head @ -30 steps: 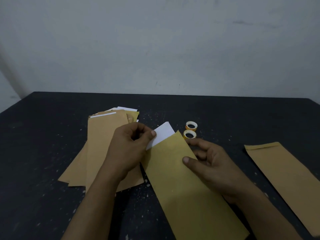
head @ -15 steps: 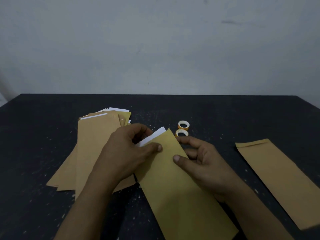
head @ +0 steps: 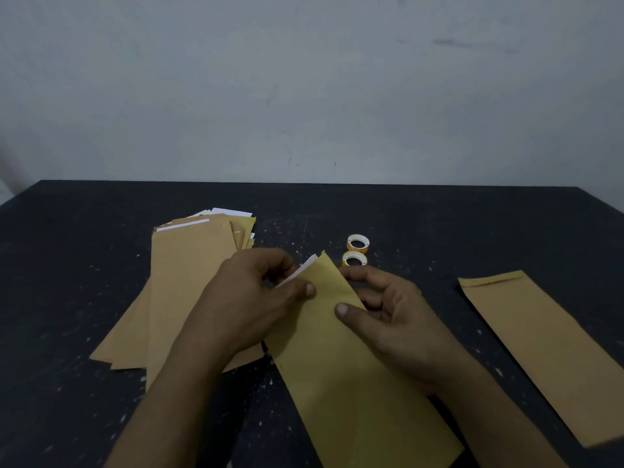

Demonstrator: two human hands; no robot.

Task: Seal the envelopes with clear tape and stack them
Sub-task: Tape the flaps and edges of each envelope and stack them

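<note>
envelope [head: 354,383] in pinch of left hand [head: 250,298] and right hand [head: 398,319], insert [head: 302,270] mostly hidden

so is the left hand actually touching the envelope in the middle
Touching. The head view shows the left hand with its thumb pressed on the envelope near its open end, with no gap.

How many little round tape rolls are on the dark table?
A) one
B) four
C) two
C: two small round orange-and-white tape rolls, one just behind the other, lie on the dark speckled table, past the far tip of the long yellow-brown paper envelope.
</note>
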